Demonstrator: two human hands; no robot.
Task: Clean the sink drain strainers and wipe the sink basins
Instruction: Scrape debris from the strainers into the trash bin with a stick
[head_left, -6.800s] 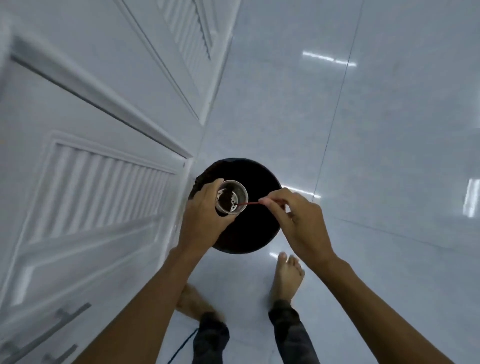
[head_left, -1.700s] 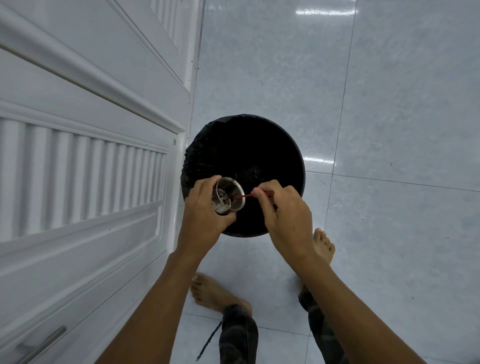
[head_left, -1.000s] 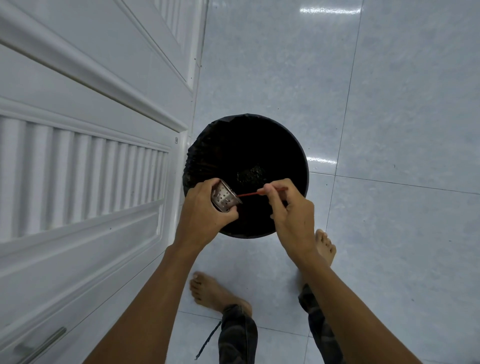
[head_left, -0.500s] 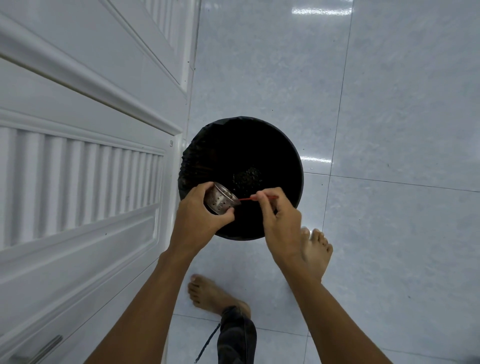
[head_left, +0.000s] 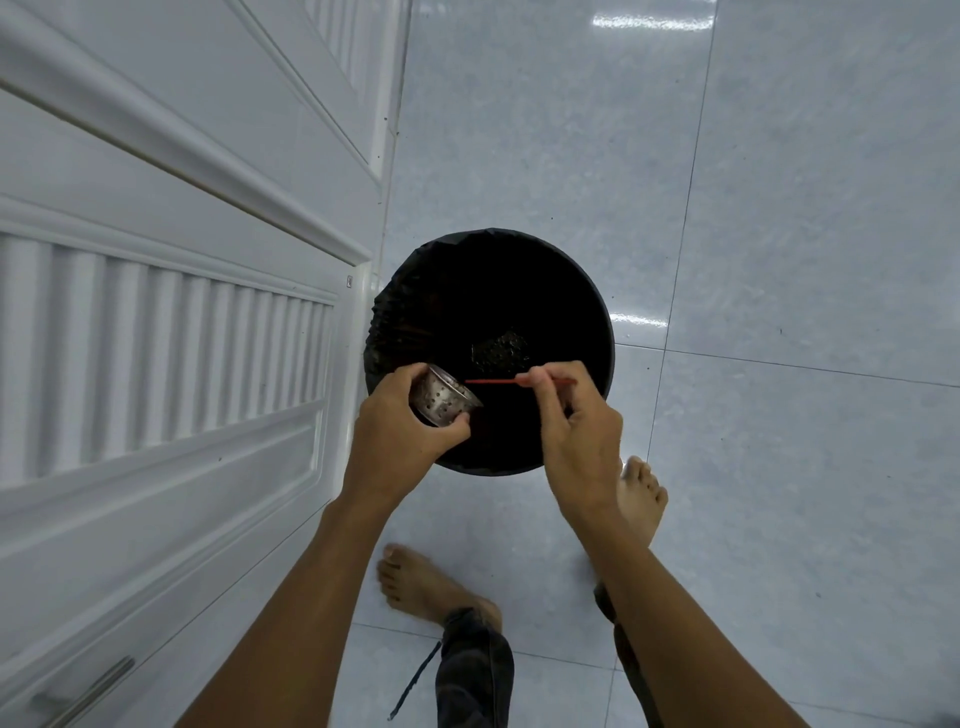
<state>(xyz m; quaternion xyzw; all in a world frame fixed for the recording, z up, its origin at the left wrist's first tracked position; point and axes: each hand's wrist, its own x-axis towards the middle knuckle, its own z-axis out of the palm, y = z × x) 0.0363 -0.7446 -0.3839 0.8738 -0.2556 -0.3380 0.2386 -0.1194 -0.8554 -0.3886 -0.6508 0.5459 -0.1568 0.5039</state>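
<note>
The white cabinet doors (head_left: 171, 322) fill the left of the scene, and the glossy tiled floor (head_left: 753, 208) the right and far side. On the floor, just beside the cabinet, stands a round bin with a black liner (head_left: 571, 301); a small dark clump of debris (head_left: 500, 349) lies at its bottom. Above the bin's near edge the left hand (head_left: 397, 431) grasps the perforated metal strainer (head_left: 442, 399), tipped with its mouth to the right. The right hand (head_left: 574, 421) pinches a thin red stick (head_left: 498, 382) whose tip reaches the strainer's mouth.

Judged risks: the strainer sits close to the bin's near-left rim, so flicked scraps could land on the floor by the 2 bare feet. A hard scrape could snap the stick or knock the strainer loose into the bin.
</note>
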